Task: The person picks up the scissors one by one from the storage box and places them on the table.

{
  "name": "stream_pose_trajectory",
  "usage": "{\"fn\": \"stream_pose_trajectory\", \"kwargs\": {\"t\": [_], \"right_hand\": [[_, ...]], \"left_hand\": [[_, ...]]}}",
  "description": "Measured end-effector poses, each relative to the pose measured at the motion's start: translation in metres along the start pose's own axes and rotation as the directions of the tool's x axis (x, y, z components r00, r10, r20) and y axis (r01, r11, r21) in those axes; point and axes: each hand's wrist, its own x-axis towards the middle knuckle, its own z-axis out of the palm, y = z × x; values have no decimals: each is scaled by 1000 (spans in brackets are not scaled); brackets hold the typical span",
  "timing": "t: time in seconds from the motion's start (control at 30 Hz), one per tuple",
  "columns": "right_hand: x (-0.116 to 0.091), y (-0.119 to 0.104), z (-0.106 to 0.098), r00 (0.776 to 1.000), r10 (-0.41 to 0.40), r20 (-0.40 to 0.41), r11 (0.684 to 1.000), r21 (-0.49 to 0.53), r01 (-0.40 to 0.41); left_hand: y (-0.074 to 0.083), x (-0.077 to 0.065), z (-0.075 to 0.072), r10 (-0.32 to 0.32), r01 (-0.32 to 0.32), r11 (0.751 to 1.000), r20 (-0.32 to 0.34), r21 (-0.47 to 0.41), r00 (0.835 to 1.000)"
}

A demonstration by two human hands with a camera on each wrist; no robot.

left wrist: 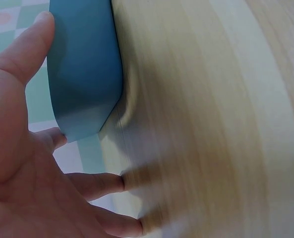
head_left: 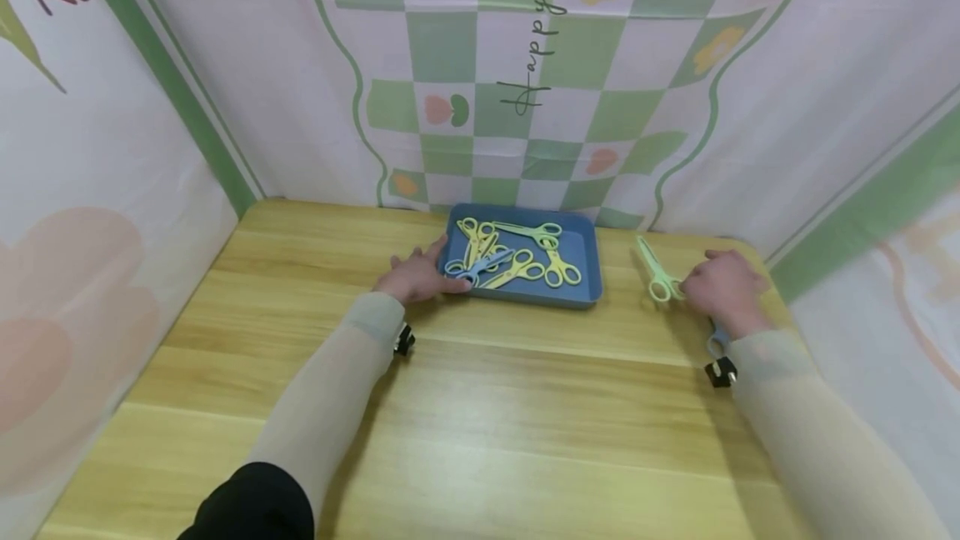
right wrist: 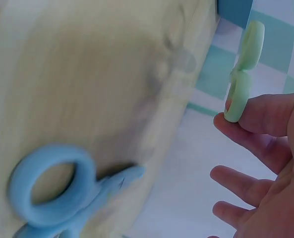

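At the left end of a blue tray [head_left: 536, 300], my left hand [head_left: 416, 277] has its fingers spread. Thumb and index finger touch the tray's rim, and other fingertips reach down to the table. My right hand [head_left: 723, 286] pinches light green scissors [right wrist: 251, 47] by one handle loop between thumb and index finger, blades pointing away. Its remaining fingers are loosely bent. Below that hand, blue scissors [right wrist: 87, 173] lie on the table, partly hidden in the head view. Inside the tray are several yellow scissors [head_left: 517, 267], blue scissors [head_left: 487, 262] and light green scissors [head_left: 536, 232].
The wooden table [head_left: 480, 423] runs back to a patterned cloth [head_left: 510, 57], with the tray close against it. Further cloth walls [head_left: 90, 215] stand left and right. The blue scissors lie near the table's right edge.
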Motion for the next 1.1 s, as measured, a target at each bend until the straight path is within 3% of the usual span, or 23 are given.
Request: {"fn": "stream_pose_trajectory", "kwargs": {"t": [0.17, 0.37, 0.6, 0.9, 1.1], "right_hand": [[-7, 17, 2, 999, -21, -27, 999, -26, 20], [-20, 23, 2, 999, -49, 9, 999, 14, 49], [-24, 20, 5, 1000, 5, 23, 1000, 10, -5], [-26, 18, 14, 991, 131, 25, 991, 32, -132], [-27, 19, 15, 985, 157, 68, 987, 4, -158]], "left_hand": [[0, 0, 0, -6, 6, 1000, 2, -6, 1000], [0, 1, -1, -3, 3, 1000, 1, -11, 1000], [-1, 2, -3, 2, -2, 1000, -10, -8, 1000], [1, 3, -5, -4, 4, 1000, -4, -2, 1000], [2, 5, -5, -7, 7, 1000, -10, -1, 1000]]}}
